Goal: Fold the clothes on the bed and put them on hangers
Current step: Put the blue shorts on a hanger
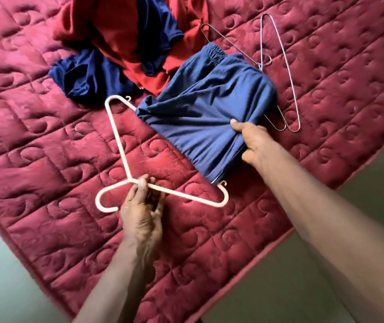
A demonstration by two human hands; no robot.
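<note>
A cream plastic hanger (118,141) is held above the red quilted bed (46,148). My left hand (143,206) grips it at the neck, just beside its hook. Folded blue shorts (205,108) with an elastic waistband are draped over the hanger's bar, covering its far side. My right hand (251,141) pinches the near right edge of the shorts, thumb on top of the cloth.
Two wire hangers (289,73) lie on the bed to the right of the shorts, partly under them. A heap of red clothes (116,26) and dark blue clothes (88,75) sits at the back. The bed's edge runs diagonally at lower right, with floor (279,287) beyond.
</note>
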